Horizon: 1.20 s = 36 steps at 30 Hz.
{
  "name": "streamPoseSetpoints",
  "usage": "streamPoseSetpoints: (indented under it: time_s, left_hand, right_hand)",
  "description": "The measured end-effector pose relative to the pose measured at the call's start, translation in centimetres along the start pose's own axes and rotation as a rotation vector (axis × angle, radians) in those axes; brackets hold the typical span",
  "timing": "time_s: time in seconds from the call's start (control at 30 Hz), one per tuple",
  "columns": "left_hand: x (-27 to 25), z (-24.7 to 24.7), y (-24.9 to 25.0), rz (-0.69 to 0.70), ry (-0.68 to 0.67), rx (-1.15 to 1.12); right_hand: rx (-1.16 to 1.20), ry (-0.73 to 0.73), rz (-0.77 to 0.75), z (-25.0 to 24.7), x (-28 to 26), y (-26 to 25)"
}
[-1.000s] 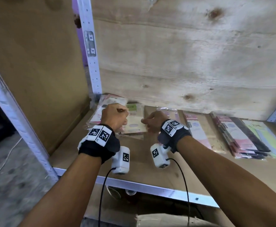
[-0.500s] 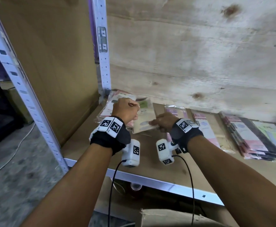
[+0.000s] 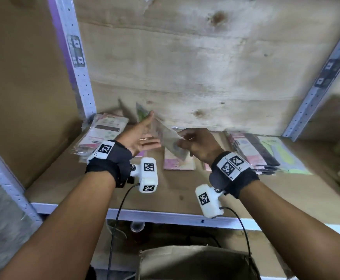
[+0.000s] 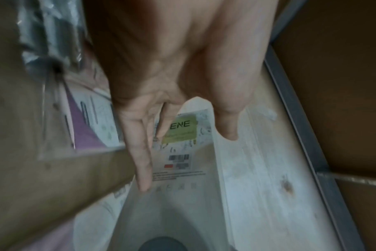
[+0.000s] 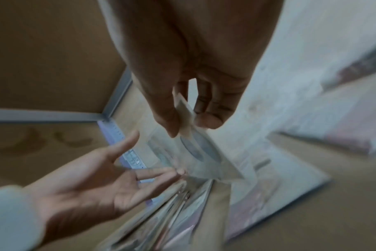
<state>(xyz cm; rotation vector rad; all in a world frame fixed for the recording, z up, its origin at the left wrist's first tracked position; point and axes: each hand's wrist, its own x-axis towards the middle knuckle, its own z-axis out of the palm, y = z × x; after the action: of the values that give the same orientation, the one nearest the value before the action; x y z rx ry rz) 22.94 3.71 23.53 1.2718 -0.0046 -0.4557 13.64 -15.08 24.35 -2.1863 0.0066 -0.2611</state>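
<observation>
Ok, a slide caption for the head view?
Right hand pinches a flat packet over the wooden shelf; open left hand beside it.

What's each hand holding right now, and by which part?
The right hand pinches a flat plastic packet by one edge, thumb against fingers. The left hand is open and grips nothing.

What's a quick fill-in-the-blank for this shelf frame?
1. The packet is pinched by the ____.
2. The left hand is ____, fingers straight.
3. Below the shelf sits a cardboard ____.
Missing: right hand; open; box.
</observation>
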Motion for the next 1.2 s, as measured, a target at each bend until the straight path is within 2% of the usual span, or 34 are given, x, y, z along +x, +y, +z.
streamPoseSetpoints:
  time_s: [0.13,0.27,0.37,0.47,0.6,0.67,0.8,0.9,1.07,1.2]
  left_hand:
    - [-0.6,1.6,-0.5,0.0,-0.075,-0.173]
    - [-0.4,2.6,-1.7,0.078,-0.027,-0.211]
    - [0.1,2.9,-2.8,0.109,0.029,-0.101]
    - [0.6,3.4,-3.6,0.134,0.04,-0.006]
    - [0.8,4.5,-4.3,0.109,-0.007,0.061]
    - [0.7,5.2,-4.6,0.1,-0.067,0.07]
    - [0.6,6.8,-5.1,0.095,-0.158,0.101]
    - [0.8,8.0,-5.7,0.082,-0.134,0.149]
    - [1.7,8.8,-6.1,0.058,-0.075,0.192]
    - [2.5,8.8,-5.8,0.107,-0.029,0.193]
  right_hand:
    - [-0.233,0.026,-0.172,-2.0,-1.8,0.2]
    - [-0.318,0.031,-0.248,-2.9,-3.3,1.0]
    - [-0.347,-0.054,-0.181,-3.4,-4.4,2.3]
    - [-0.205,-0.118,-0.107,-4.4,-5.0,4.2]
    - [0.215,0.084,-0.006,-6.0,-4.2,6.6]
    - [0.308,0.151,0.045,-6.9,-3.6,7.6]
    - [0.232,-0.004,0.213,-7.7,-2.9,9.7]
    - [0.232,-0.129,0.245,-7.9,-2.8,10.8]
    - [0.273,-0.162,0.219,-9.1,-3.8,11.6]
    - [0.328,-0.158,0.202,-10.3,-4.8,11.8]
